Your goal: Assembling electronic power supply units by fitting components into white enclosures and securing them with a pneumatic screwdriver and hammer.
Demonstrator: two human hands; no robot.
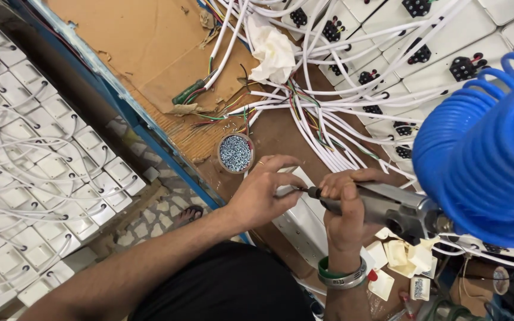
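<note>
My right hand (345, 202) grips a grey pneumatic screwdriver (388, 205) whose dark bit points left, and a blue coiled air hose (483, 160) runs from its rear. My left hand (266, 190) pinches at the bit tip, fingers closed around something too small to make out. Both hands hover over a long white plastic socket strip (298, 223) lying on the brown bench. A small round tub of silver screws (235, 153) stands just above my left hand.
Bundles of white cables with coloured wire ends (328, 113) fan across the bench. White socket boxes with black inserts (423, 53) fill the top right. A crumpled white cloth (272, 50) lies near the top. More white boxes (37, 178) are stacked on the floor at left. A foot (187, 215) shows below the bench edge.
</note>
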